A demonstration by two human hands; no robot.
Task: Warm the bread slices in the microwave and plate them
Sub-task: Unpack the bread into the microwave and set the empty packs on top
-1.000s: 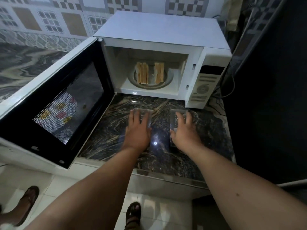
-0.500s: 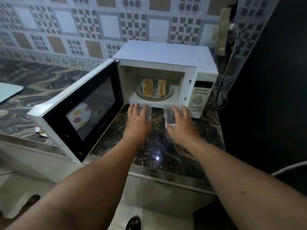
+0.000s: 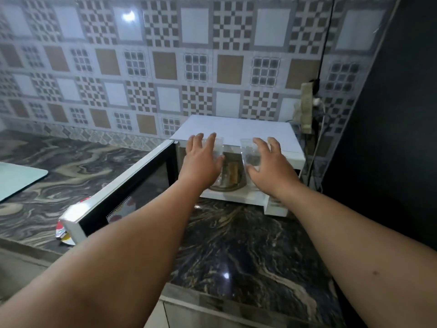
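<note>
Marble counter (image 3: 248,252); left hand (image 3: 201,159), right hand (image 3: 267,164) outstretched, each gripping clear container.

Tiled kitchen corner, dim light.
You face a wall (image 3: 165,67) of checkered grey, white and brown tiles; a dark swirled marble desk (image 3: 248,252) runs below it, a black panel (image 3: 390,138) stands at right, and a cable (image 3: 325,43) hangs down.

A dark marbled countertop (image 3: 248,252) runs along a wall of patterned tiles (image 3: 165,67). A pale green board (image 3: 16,178) lies at far left. A black cable (image 3: 325,39) hangs down to a wall socket (image 3: 315,100) at right.
</note>
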